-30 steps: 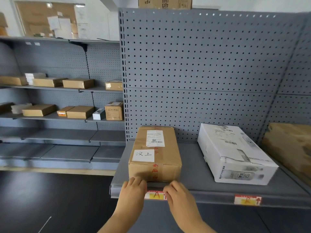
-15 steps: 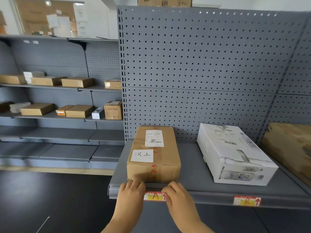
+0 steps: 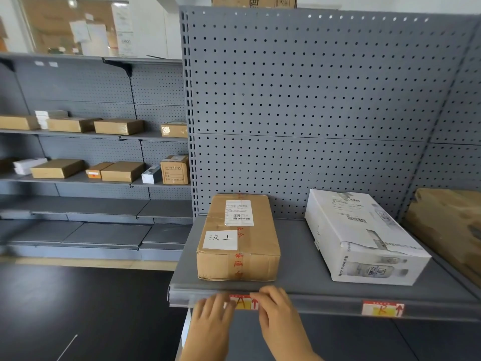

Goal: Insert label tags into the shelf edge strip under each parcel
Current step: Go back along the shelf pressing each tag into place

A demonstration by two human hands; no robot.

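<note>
Head view shows the left hand (image 3: 212, 312) and right hand (image 3: 273, 306) pinching the label tag (image 3: 243, 303) under the brown parcel (image 3: 238, 241); uneven pressing could buckle it out of the shelf edge strip (image 3: 325, 304).

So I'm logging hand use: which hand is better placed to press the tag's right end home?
The right hand: its fingers already rest on the right end of the tag in the edge strip. The left hand covers the other end.

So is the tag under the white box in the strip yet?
In: the tag sits flat in the shelf edge strip below the white box, no hand touching it.
</note>
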